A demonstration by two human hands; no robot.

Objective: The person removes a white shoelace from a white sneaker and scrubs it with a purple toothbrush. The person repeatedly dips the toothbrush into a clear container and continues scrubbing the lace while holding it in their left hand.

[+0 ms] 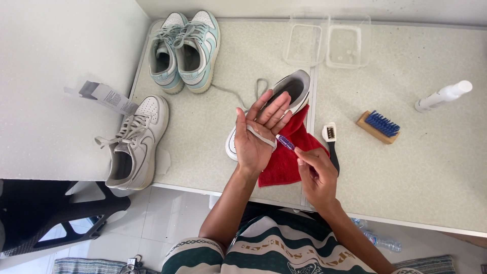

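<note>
My left hand [257, 133] is held palm up with fingers spread over a white and grey sneaker [296, 89], and a grey shoelace [262, 136] lies across the palm. My right hand [317, 173] pinches a small purple-handled toothbrush [285, 142] whose head touches the lace on the palm. Both hands hover over a red cloth [290, 152] spread on the table under the sneaker. The lace trails away behind the hand toward the back of the table.
A pair of white and pale blue sneakers [185, 49] stands at the back left, a single white sneaker [137, 142] at the left edge. Two clear plastic tubs [327, 43], a blue-bristled wooden brush [379, 126], a small black-handled brush [331, 139] and a white spray bottle [443, 95] lie to the right.
</note>
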